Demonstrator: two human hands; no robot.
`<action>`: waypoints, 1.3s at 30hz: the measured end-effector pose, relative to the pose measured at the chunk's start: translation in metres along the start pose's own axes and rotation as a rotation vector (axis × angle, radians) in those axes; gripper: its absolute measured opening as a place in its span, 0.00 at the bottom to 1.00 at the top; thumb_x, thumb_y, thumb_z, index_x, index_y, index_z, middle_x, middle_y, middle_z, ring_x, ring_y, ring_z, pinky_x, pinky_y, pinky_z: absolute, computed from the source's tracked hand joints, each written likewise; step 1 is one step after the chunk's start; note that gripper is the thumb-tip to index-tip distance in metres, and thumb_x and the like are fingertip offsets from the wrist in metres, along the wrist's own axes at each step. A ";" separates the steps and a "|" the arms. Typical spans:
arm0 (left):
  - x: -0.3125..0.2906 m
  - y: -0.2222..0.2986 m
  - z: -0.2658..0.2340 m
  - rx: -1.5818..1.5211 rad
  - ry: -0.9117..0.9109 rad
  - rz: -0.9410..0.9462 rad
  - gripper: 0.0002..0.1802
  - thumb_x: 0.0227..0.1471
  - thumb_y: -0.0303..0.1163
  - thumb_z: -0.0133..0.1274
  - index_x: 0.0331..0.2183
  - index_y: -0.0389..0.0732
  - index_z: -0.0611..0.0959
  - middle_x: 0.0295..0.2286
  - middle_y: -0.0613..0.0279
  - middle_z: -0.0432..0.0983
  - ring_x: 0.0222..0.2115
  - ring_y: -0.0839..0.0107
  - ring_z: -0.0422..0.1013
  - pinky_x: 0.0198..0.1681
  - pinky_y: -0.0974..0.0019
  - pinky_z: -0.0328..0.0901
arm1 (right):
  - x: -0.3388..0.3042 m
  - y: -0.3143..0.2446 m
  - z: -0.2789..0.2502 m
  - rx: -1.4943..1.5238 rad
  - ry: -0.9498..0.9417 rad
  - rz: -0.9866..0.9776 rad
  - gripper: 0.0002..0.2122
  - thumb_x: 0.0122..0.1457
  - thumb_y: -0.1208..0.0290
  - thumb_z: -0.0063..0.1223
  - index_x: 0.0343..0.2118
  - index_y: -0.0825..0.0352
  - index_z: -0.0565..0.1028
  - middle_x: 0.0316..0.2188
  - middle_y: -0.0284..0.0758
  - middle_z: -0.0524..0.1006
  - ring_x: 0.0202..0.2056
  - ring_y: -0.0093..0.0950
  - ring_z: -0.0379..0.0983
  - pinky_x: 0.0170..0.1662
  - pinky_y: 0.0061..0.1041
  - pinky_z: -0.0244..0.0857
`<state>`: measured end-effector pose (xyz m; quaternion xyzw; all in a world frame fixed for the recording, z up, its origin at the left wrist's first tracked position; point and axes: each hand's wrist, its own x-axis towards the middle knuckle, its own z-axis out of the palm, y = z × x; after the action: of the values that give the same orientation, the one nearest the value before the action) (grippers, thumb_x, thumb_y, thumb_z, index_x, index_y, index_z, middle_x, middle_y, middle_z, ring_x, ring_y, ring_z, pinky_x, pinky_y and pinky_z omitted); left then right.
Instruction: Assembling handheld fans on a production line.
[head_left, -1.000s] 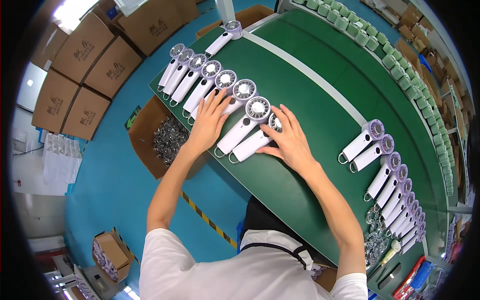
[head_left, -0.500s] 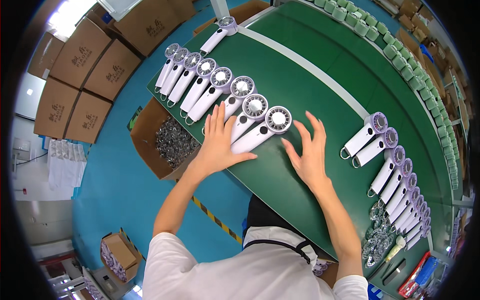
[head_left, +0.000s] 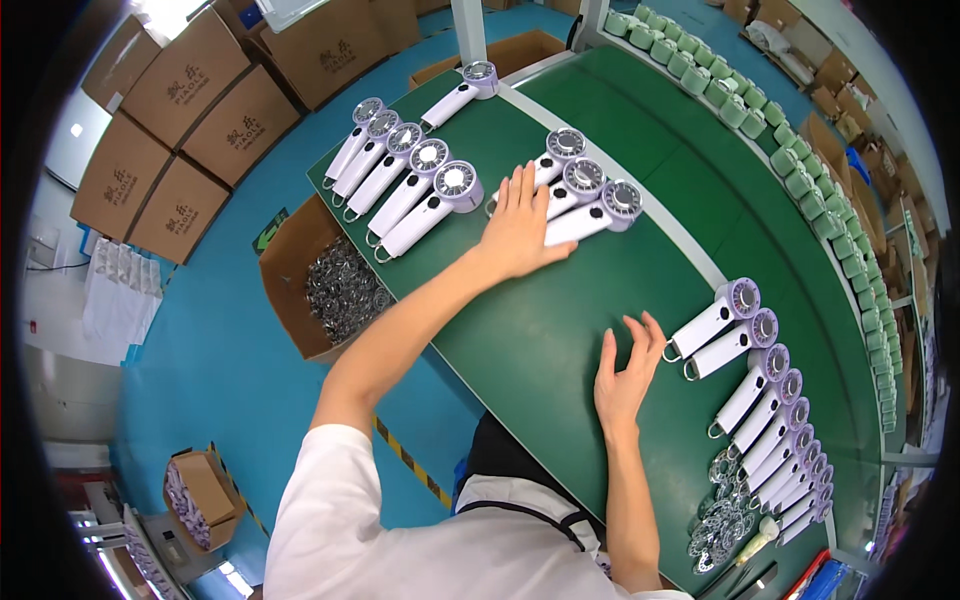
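Note:
My left hand (head_left: 515, 228) lies with its fingers stretched flat over the handles of three handheld fans, which have white handles and round lilac heads with silver centres. The nearest of these handheld fans (head_left: 585, 222) shows its handle just beyond my fingertips and thumb. My right hand (head_left: 626, 375) hovers over the green table, fingers apart and slightly curled, with nothing in it. Close to its fingertips is a white handheld fan (head_left: 705, 325), first of a row along the right. To the left, several more handheld fans (head_left: 415, 225) lie side by side.
A cardboard box (head_left: 300, 270) of small metal parts stands beside the green table (head_left: 540, 340). Clear ring-shaped parts (head_left: 718, 530) and tools lie at the lower right. Rows of light green items (head_left: 735, 110) line the far side. Stacked cartons (head_left: 180, 85) stand at left.
Three fans have slid away from the left row toward the far middle of the table, under my left hand. My right hand has moved nearer to the right row. The view has shifted slightly.

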<state>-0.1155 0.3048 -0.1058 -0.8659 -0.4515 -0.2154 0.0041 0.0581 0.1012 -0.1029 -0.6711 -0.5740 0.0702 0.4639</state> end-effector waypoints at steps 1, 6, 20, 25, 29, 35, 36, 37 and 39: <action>0.013 -0.006 0.004 0.011 -0.016 -0.005 0.54 0.49 0.62 0.55 0.55 0.20 0.62 0.61 0.22 0.44 0.64 0.31 0.43 0.66 0.39 0.42 | -0.001 0.000 -0.001 0.003 -0.005 0.011 0.15 0.60 0.75 0.57 0.49 0.70 0.72 0.57 0.49 0.62 0.55 0.46 0.66 0.57 0.40 0.62; 0.063 -0.038 0.009 0.183 -0.148 -0.117 0.58 0.50 0.69 0.48 0.59 0.22 0.59 0.62 0.22 0.43 0.64 0.30 0.42 0.67 0.38 0.40 | -0.002 0.001 0.001 0.026 -0.016 0.035 0.15 0.60 0.74 0.57 0.49 0.68 0.72 0.57 0.48 0.62 0.56 0.45 0.65 0.57 0.40 0.63; 0.118 -0.117 -0.020 0.270 -0.471 -0.346 0.61 0.49 0.74 0.44 0.62 0.27 0.57 0.64 0.26 0.39 0.65 0.32 0.39 0.68 0.42 0.37 | 0.002 0.007 0.000 0.119 -0.002 0.062 0.14 0.59 0.75 0.57 0.48 0.70 0.72 0.55 0.47 0.62 0.50 0.42 0.69 0.51 0.37 0.67; 0.103 -0.110 -0.019 0.458 -0.275 -0.247 0.56 0.47 0.68 0.54 0.58 0.27 0.64 0.59 0.28 0.53 0.61 0.35 0.51 0.63 0.41 0.47 | 0.004 0.001 0.003 0.136 0.011 0.043 0.14 0.59 0.76 0.57 0.47 0.71 0.72 0.54 0.46 0.63 0.48 0.40 0.71 0.50 0.36 0.67; 0.084 -0.078 -0.016 0.431 0.034 0.031 0.35 0.50 0.54 0.59 0.46 0.33 0.75 0.46 0.42 0.68 0.47 0.48 0.67 0.53 0.50 0.62 | 0.001 0.007 0.003 0.151 0.009 0.046 0.14 0.58 0.77 0.57 0.46 0.71 0.72 0.54 0.47 0.63 0.47 0.41 0.70 0.50 0.37 0.66; 0.094 -0.073 -0.019 0.553 -0.127 0.042 0.28 0.53 0.49 0.57 0.45 0.35 0.77 0.49 0.42 0.71 0.42 0.46 0.74 0.46 0.44 0.69 | -0.004 0.007 0.000 0.199 0.052 0.048 0.14 0.56 0.78 0.58 0.45 0.71 0.71 0.52 0.49 0.64 0.48 0.44 0.69 0.51 0.39 0.65; 0.104 -0.072 -0.017 0.405 -0.229 0.022 0.25 0.53 0.49 0.56 0.41 0.34 0.80 0.41 0.40 0.77 0.39 0.46 0.76 0.43 0.47 0.70 | -0.007 0.010 -0.004 0.169 0.084 0.042 0.15 0.54 0.78 0.59 0.44 0.71 0.71 0.51 0.49 0.65 0.47 0.44 0.69 0.52 0.39 0.65; 0.094 -0.103 -0.009 0.376 -0.055 0.124 0.25 0.51 0.48 0.56 0.38 0.34 0.81 0.32 0.42 0.79 0.34 0.45 0.76 0.39 0.46 0.70 | -0.007 0.002 -0.007 0.162 0.094 -0.018 0.15 0.53 0.77 0.60 0.44 0.70 0.72 0.50 0.49 0.66 0.47 0.45 0.68 0.52 0.40 0.64; 0.100 -0.121 -0.010 0.412 -0.280 0.039 0.27 0.55 0.51 0.52 0.40 0.34 0.80 0.38 0.40 0.78 0.40 0.43 0.75 0.43 0.46 0.70 | -0.012 -0.011 -0.018 0.143 0.146 -0.069 0.16 0.50 0.74 0.61 0.42 0.68 0.72 0.48 0.48 0.67 0.47 0.47 0.67 0.52 0.43 0.64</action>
<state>-0.1637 0.4527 -0.0818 -0.8768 -0.4652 0.0032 0.1221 0.0573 0.0805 -0.0905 -0.6193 -0.5550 0.0459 0.5535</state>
